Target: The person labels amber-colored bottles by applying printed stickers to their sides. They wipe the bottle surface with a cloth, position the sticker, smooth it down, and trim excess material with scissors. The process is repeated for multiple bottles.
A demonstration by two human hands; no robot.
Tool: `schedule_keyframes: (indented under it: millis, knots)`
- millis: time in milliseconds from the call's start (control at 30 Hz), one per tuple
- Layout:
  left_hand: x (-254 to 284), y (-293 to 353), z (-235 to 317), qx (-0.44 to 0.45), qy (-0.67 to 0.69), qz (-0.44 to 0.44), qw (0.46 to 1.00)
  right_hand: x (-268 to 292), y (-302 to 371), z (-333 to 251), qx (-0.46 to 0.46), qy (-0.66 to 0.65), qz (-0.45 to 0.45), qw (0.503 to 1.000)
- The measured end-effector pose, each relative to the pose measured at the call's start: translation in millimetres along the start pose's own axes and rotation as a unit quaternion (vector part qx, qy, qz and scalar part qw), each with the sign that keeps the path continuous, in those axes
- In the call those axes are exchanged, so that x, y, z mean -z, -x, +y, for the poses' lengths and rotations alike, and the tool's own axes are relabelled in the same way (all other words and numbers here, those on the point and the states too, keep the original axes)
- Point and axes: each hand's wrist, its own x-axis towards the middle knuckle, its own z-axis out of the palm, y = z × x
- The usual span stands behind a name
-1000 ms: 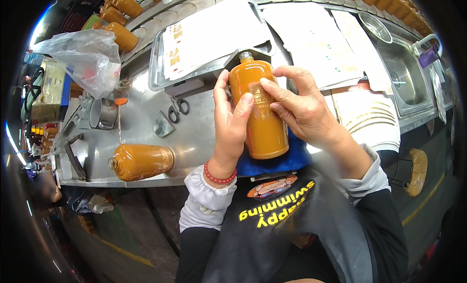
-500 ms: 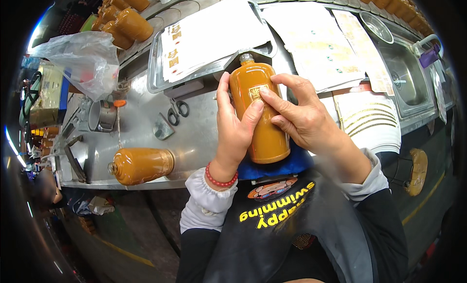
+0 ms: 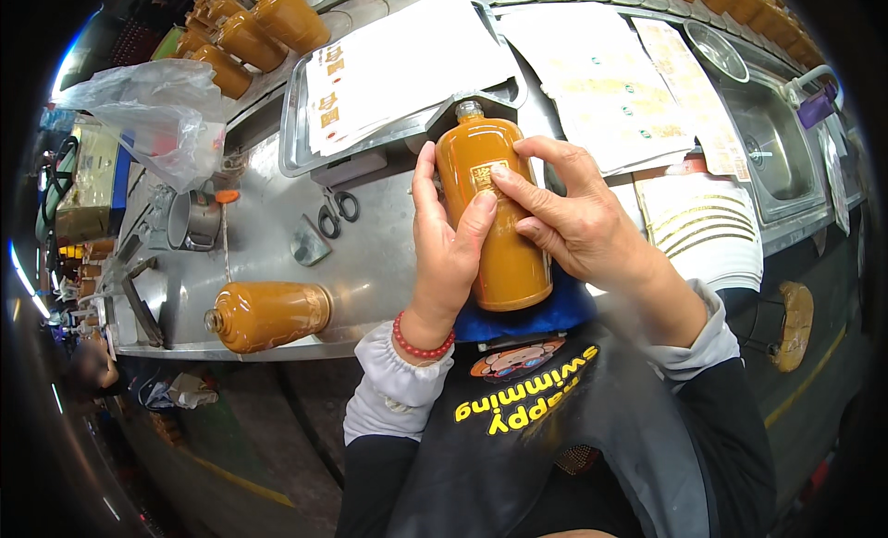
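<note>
An amber-brown glazed bottle (image 3: 511, 251) lies in front of me, its neck pointing away, over a blue support at the table's near edge. My left hand (image 3: 446, 237) is wrapped along its left side, with the thumb on the front face. From the right, my right hand (image 3: 583, 219) holds the bottle too; a fingertip presses on the small gold-lettered label beside the left thumb. Part of that label is hidden under the fingers. To the left, a second amber-brown bottle (image 3: 268, 316) rests on its side on the metal table.
Black-handled scissors (image 3: 338, 214) and a metal pot (image 3: 192, 222) stand left on the table. Label sheets (image 3: 407, 66) fill a metal tray (image 3: 296, 136) behind the bottle; more sheets (image 3: 610, 85) lie right, before a sink (image 3: 772, 149). More bottles (image 3: 291, 20) line the back left.
At the back left, the row of bottles has shifted to the right. My hands and the held bottle have hardly moved; the fingers still press on the label.
</note>
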Motion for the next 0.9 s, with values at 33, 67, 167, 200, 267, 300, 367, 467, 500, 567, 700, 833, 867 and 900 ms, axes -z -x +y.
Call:
schedule_keyframes:
  millis: [33, 67, 167, 200, 267, 300, 367, 467, 500, 567, 700, 833, 867, 900]
  knots:
    - [0.2, 0.0, -0.1, -0.001, -0.002, -0.002, 1.0, 0.6, 0.4, -0.2, -0.002, 0.0, 0.0, 1.0]
    - [-0.2, 1.0, 1.8, 0.007, 0.026, -0.008, 1.0, 1.2, 1.0, -0.4, -0.004, 0.0, -0.001, 1.0]
    - [-1.7, 3.7, 6.7, 0.018, 0.07, -0.021, 0.997, 3.1, 4.4, -2.5, -0.009, 0.0, -0.004, 1.0]
    - [-1.6, 4.1, 5.8, 0.014, 0.056, -0.021, 0.998, 3.5, 4.9, -3.2, -0.01, 0.0, -0.006, 1.0]
    - [-0.7, 4.3, 3.9, 0.009, 0.039, -0.02, 0.999, 2.1, 5.0, -1.2, -0.005, 0.002, -0.004, 1.0]
    - [0.2, 4.1, 2.7, 0.009, 0.035, -0.019, 0.999, 1.6, 4.9, -0.3, -0.002, 0.003, -0.003, 1.0]
    - [1.0, 4.1, 1.4, 0.009, 0.029, -0.017, 0.999, 2.1, 4.5, 0.4, -0.001, -0.002, -0.005, 1.0]
    - [1.1, 3.8, 0.1, 0.008, 0.023, -0.015, 1.0, 2.2, 5.4, 0.9, -0.003, -0.009, -0.005, 1.0]
    - [1.5, 3.6, -0.3, 0.006, 0.02, -0.014, 1.0, 1.9, 5.6, 1.0, -0.005, -0.012, -0.005, 1.0]
    - [1.3, 3.8, -0.3, 0.003, 0.02, -0.013, 1.0, 2.2, 6.1, 1.2, -0.001, -0.006, -0.005, 1.0]
    - [0.8, 4.4, -1.0, 0.004, 0.018, -0.015, 1.0, 2.1, 6.8, 1.9, 0.003, -0.007, -0.002, 1.0]
    - [2.1, 4.2, -3.2, -0.001, 0.0, -0.012, 1.0, 0.2, 6.5, 2.2, 0.012, -0.007, 0.012, 1.0]
    - [1.9, 3.4, -2.7, -0.001, 0.007, -0.015, 1.0, 0.6, 5.6, 2.7, 0.013, -0.006, 0.011, 1.0]
    - [1.2, 3.5, -1.8, 0.002, 0.014, -0.017, 1.0, 0.6, 6.3, 2.4, 0.012, -0.005, 0.01, 1.0]
